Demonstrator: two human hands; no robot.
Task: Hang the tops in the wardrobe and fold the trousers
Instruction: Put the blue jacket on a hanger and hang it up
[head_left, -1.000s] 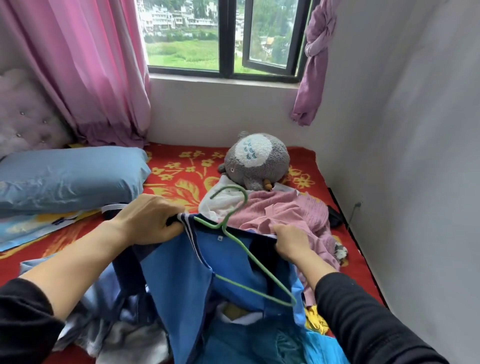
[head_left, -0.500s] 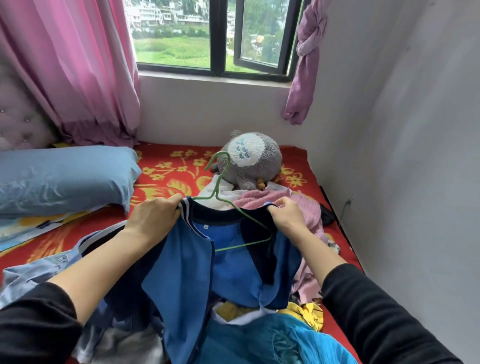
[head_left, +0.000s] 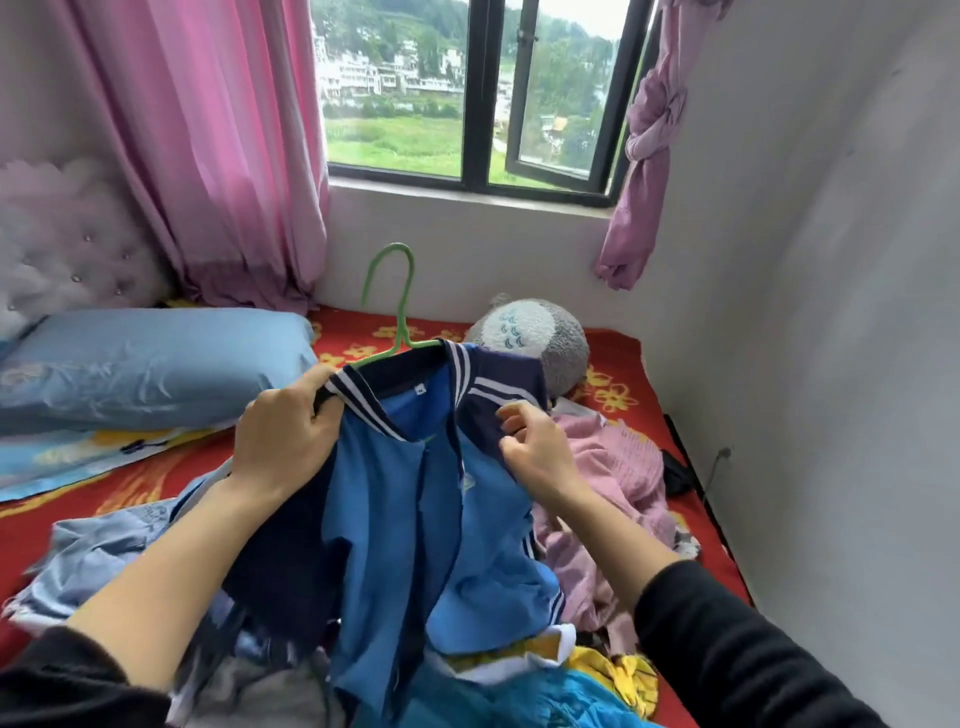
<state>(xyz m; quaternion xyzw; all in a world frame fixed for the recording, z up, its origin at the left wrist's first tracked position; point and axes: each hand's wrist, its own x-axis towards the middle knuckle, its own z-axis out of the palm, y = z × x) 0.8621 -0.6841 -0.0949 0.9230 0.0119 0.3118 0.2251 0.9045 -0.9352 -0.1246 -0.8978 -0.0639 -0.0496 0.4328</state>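
The left hand (head_left: 288, 441) is closed round the left shoulder of a short-sleeved blue top with a navy collar edged in white stripes (head_left: 431, 499); its fingers (head_left: 317, 384) curl over the striped collar edge. The right hand (head_left: 537, 452) pinches the navy cloth at the other shoulder between thumb and bent fingertips (head_left: 511, 415), the remaining fingers tucked in. Whether either hand also grasps the wire under the cloth cannot be told.

The top hangs between the two hands, lifted in front of a round grey-and-white plush toy (head_left: 545, 338) and covering the toy's lower left side. A thin green hanger (head_left: 397, 301) sits inside the neck opening, its hook rising upright just left of the toy.

A small white label (head_left: 418, 388) is sewn inside the collar; its print is too small to read. A pale mark (head_left: 469, 482) on the chest is creased and unreadable.

Nearer than the toy, under the hanging hem, lie crumpled clothes: a pink knitted garment (head_left: 608, 467) to the right, a yellow piece (head_left: 628, 670) below it, and pale blue fabric (head_left: 104, 551) to the left. They rest on a red bedsheet with yellow flowers (head_left: 618, 364).

Left of the toy lies a light blue pillow (head_left: 145, 358), with a pink curtain (head_left: 218, 135) behind it. Above and behind the toy is a black-framed window (head_left: 480, 98). Right of the toy a white wall (head_left: 831, 312) closes in along the sheet's edge.
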